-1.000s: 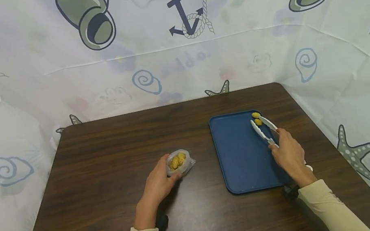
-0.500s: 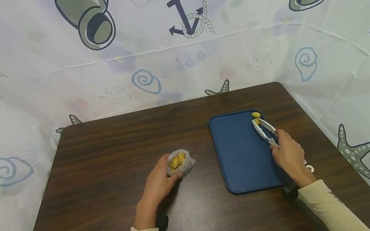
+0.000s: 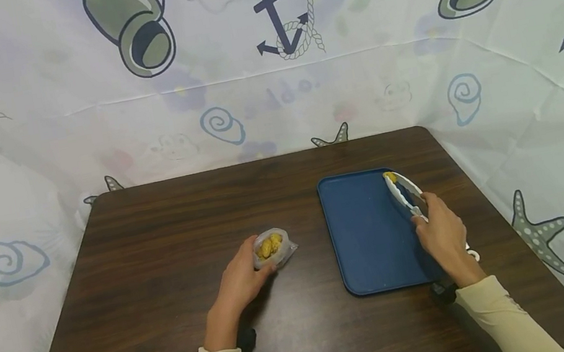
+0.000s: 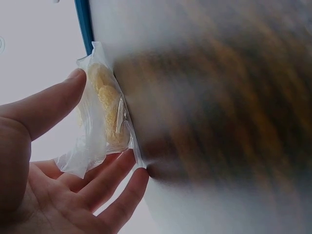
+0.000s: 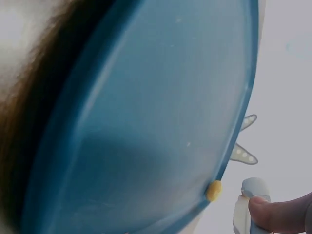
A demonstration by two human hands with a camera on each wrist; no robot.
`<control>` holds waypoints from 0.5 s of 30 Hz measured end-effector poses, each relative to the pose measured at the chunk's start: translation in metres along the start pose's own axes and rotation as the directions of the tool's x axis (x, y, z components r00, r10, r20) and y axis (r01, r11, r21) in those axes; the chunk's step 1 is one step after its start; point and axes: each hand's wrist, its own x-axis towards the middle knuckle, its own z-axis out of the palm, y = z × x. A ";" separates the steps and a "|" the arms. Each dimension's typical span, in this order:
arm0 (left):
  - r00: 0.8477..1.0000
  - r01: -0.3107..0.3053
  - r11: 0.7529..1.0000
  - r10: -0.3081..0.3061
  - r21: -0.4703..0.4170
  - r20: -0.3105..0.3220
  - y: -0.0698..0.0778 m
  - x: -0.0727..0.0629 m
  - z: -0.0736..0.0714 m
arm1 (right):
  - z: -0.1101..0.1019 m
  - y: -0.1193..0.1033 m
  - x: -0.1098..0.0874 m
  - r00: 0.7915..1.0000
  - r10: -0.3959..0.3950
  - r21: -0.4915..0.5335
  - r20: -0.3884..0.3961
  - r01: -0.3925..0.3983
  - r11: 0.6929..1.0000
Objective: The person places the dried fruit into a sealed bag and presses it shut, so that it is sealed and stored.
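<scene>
My left hand (image 3: pixel 240 279) holds a small clear plastic bag (image 3: pixel 291 250) upright on the table, thumb on one side and fingers on the other. Several lumpy yellow pieces (image 3: pixel 270 245) lie in its open top. In the left wrist view, the bag's wrinkled film (image 4: pixel 90 141) touches the thumb and fingers. My right hand (image 3: pixel 442 236) grips white tongs (image 3: pixel 397 193) over the far right corner of the blue tray (image 3: pixel 366 236). The tong tips are around yellow in that corner; I cannot tell one piece from two. The right wrist view shows one yellow piece (image 5: pixel 213 190) by the tray's rim.
A dark wood-grain table (image 3: pixel 156 236) bears the tray at its right side. White cloth (image 3: pixel 270 109) printed with anchors and shells hangs behind and beside it. The tray's raised rim (image 3: pixel 332 242) faces the left hand across a stretch of tabletop.
The tongs have closed around yellow in the corner and moved slightly away from me. Two yellow pieces stood apart there earlier. The left hand and bag have stayed in place.
</scene>
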 end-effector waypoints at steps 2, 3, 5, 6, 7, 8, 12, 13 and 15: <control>1.000 0.001 1.000 -0.001 0.001 -0.001 0.000 0.000 0.000 | -0.001 -0.002 0.000 1.000 -0.002 0.007 -0.013 0.002 1.000; 1.000 0.002 1.000 -0.002 -0.002 0.001 0.000 0.000 0.000 | -0.002 -0.003 0.000 1.000 -0.002 0.012 -0.017 0.002 1.000; 1.000 0.004 1.000 -0.004 -0.005 0.003 0.000 0.000 -0.001 | -0.004 -0.006 0.000 1.000 -0.005 0.019 -0.028 0.005 1.000; 1.000 0.005 1.000 -0.005 -0.006 0.003 0.000 0.000 -0.001 | -0.004 -0.007 0.000 0.999 -0.004 0.023 -0.035 0.005 1.000; 1.000 0.005 1.000 -0.005 -0.007 0.003 0.000 0.000 -0.001 | -0.005 -0.008 0.000 0.999 -0.006 0.026 -0.042 0.008 1.000; 1.000 0.007 1.000 -0.007 -0.008 0.003 0.000 0.000 -0.001 | -0.006 -0.010 0.000 0.999 -0.009 0.029 -0.048 0.010 1.000; 1.000 0.006 1.000 -0.006 -0.002 0.004 -0.001 0.000 -0.001 | -0.008 -0.015 -0.002 0.997 -0.015 0.041 -0.074 0.018 0.999; 1.000 0.006 1.000 -0.006 -0.001 0.005 -0.001 0.000 -0.001 | -0.008 -0.016 -0.002 0.997 -0.017 0.043 -0.077 0.020 0.999; 1.000 0.006 1.000 -0.006 0.000 0.005 -0.001 0.000 -0.001 | -0.009 -0.019 -0.004 0.996 -0.019 0.050 -0.082 0.023 0.998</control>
